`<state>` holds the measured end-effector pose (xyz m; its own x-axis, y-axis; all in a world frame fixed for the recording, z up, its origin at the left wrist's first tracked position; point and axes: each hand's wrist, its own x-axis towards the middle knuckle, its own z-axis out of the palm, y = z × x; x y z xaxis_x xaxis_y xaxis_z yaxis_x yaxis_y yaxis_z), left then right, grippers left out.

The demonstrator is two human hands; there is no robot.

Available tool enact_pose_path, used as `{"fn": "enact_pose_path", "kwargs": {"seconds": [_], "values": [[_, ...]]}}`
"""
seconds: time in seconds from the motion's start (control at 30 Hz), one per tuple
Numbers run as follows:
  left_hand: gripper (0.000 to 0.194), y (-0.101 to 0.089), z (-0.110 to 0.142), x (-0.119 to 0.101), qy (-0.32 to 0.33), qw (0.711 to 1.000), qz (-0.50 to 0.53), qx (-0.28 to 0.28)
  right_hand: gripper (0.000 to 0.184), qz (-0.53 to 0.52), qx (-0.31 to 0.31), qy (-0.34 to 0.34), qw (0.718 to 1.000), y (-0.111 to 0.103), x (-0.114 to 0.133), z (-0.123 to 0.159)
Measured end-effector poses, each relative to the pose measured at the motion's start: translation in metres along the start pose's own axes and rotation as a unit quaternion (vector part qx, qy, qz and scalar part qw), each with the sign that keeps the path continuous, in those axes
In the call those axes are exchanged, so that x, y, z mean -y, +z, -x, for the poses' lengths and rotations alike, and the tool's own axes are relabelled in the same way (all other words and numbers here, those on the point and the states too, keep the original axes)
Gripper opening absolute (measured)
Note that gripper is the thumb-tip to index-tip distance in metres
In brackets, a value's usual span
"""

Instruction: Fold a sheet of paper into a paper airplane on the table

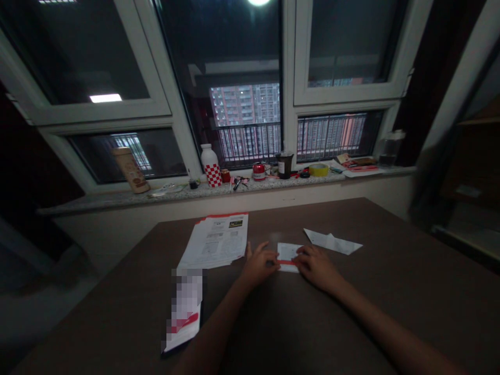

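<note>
A small folded sheet of paper, white with a red strip across it, lies on the dark table in front of me. My left hand has its thumb and index finger closed on the paper's left edge, while its outer fingers stick out. On the right edge, the bent fingers of my right hand press and grip the same sheet. Just beyond my right hand rests a folded white paper boat, apart from both hands.
Left of my hands lies a stack of printed sheets. Nearer me is a flat, partly pixelated object with a dark edge. The windowsill carries a checkered bottle, a tan tumbler, a dark cup and yellow tape.
</note>
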<state>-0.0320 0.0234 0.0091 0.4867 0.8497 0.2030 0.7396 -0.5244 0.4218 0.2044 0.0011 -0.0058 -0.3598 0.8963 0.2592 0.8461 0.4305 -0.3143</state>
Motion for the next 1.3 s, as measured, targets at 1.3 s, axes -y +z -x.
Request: {"fn": "enact_pose_path", "kwargs": {"seconds": [1.3], "values": [[0.013, 0.006, 0.005, -0.008, 0.083, 0.995, -0.006, 0.050, 0.024, 0.019, -0.050, -0.042, 0.998, 0.009, -0.008, -0.013]]}}
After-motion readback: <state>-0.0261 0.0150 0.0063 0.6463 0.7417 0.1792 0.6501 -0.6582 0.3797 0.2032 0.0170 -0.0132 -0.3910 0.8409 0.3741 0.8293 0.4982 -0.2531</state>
